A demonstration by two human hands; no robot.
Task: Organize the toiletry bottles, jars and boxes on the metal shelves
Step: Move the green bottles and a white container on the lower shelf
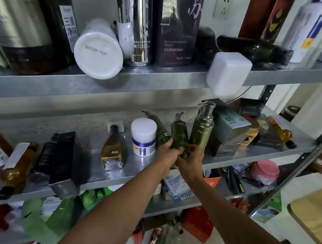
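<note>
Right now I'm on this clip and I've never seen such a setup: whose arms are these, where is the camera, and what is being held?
No machine here: a person wears one wide-angle camera on the head, looking forward and down, so the arms are their own. They reach to the middle metal shelf. The left hand grips a dark green bottle, the right hand a light green pump bottle; a second dark bottle sits pinched between both hands. Beside them are an upright white jar and an amber bottle lying flat.

One head-worn camera faces the metal shelves (152, 81) (wide-angle, from near).
</note>
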